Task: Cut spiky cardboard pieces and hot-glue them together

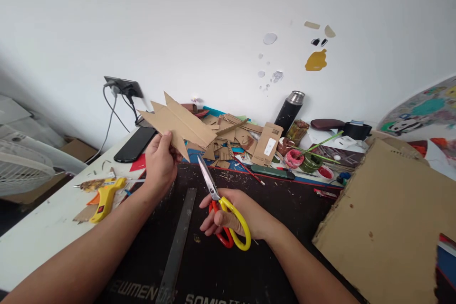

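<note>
My left hand (162, 161) pinches a flat piece of cardboard (181, 121) by its lower edge and holds it up over the desk. Pointed notches run along the cardboard's left end, and a crease crosses its face. In my right hand (231, 216) is a pair of scissors (208, 175) with one yellow and one red handle. My fingers are in the handles, and the blades look closed together, pointing up and left. The tips are just below the cardboard, apart from it. Between my forearms a metal ruler (180, 237) lies on the black mat (278, 251).
A yellow glue gun (107, 199) and a black phone (135, 144) lie at left. Cardboard scraps (228, 140) pile up at the back, beside a black thermos (290, 109) and paint jars (294, 157). A large cardboard sheet (388, 213) covers the right side. A fan (24, 161) stands far left.
</note>
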Motion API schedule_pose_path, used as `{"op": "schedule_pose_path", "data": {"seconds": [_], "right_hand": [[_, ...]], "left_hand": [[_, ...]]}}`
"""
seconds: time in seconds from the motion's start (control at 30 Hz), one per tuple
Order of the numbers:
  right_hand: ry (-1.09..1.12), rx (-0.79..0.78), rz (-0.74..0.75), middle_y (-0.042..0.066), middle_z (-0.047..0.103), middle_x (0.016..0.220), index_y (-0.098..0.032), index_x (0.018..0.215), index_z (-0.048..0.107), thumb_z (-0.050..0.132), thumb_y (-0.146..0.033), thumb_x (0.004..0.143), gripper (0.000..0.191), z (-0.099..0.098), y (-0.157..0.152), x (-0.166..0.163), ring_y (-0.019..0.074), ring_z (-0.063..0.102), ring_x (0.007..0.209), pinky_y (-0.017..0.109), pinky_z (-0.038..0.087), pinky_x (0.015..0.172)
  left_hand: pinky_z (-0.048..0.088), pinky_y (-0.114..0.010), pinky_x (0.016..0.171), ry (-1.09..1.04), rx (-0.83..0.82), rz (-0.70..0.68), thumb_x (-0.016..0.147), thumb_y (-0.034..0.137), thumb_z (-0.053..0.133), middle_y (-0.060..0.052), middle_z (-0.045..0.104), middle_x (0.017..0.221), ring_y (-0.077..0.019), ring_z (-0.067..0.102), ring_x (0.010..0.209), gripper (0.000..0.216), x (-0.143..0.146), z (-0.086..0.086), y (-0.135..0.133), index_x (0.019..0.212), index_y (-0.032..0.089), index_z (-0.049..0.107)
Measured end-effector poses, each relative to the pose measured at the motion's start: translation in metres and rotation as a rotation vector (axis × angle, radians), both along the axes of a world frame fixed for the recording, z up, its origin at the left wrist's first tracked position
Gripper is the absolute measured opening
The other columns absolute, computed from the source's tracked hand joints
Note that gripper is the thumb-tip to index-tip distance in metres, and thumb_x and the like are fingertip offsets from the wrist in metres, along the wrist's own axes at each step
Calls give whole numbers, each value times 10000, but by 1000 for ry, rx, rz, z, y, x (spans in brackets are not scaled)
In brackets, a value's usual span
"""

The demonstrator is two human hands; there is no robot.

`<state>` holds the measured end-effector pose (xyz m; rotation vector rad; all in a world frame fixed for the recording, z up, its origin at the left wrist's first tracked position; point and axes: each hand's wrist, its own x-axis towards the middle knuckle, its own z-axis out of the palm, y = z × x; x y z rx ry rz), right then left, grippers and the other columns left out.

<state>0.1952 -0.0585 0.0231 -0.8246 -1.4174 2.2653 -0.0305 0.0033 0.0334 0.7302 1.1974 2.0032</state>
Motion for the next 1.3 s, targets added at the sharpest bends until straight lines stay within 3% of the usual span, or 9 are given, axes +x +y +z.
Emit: {"op": "schedule_pose_path", "data": {"seconds": [0.43, 0.7, 0.9, 1.3], "right_hand": [[6, -25, 32, 102, 784, 982, -171, 1192, 647, 937, -801, 555, 942, -4, 0, 3, 227, 787, 874, 332, 564, 831], [-75, 131, -24, 33, 725, 799, -170, 1068, 620, 776, -887, 724, 810, -6, 0, 0, 154, 675, 511, 235, 495, 465], [-101, 156, -31, -15, 681, 716, -170, 1022, 664, 820, -791, 778, 685, -3, -4, -1, 114, 610, 445, 206, 460, 425], [-150, 228, -130, -33, 644, 652, -189, 947, 626, 741, -775, 869, 602, -2, -5, -3, 107, 571, 414, 200, 427, 407]], "left_hand": [[264, -208, 351, 24, -1, -47, 824, 381, 791, 93, 422, 509, -77, 385, 375, 364, 4, 3, -4, 686, 236, 487], [243, -209, 342, 85, -27, -127, 820, 419, 812, 82, 439, 514, -77, 371, 364, 338, 3, -2, -6, 711, 232, 552], [261, -206, 338, 181, -45, -149, 865, 443, 784, 64, 494, 522, -86, 392, 361, 274, 2, -8, -7, 793, 226, 632], [252, -207, 313, 238, -99, -278, 865, 489, 797, 60, 487, 489, -90, 364, 337, 333, 6, -10, -12, 749, 227, 628]]}}
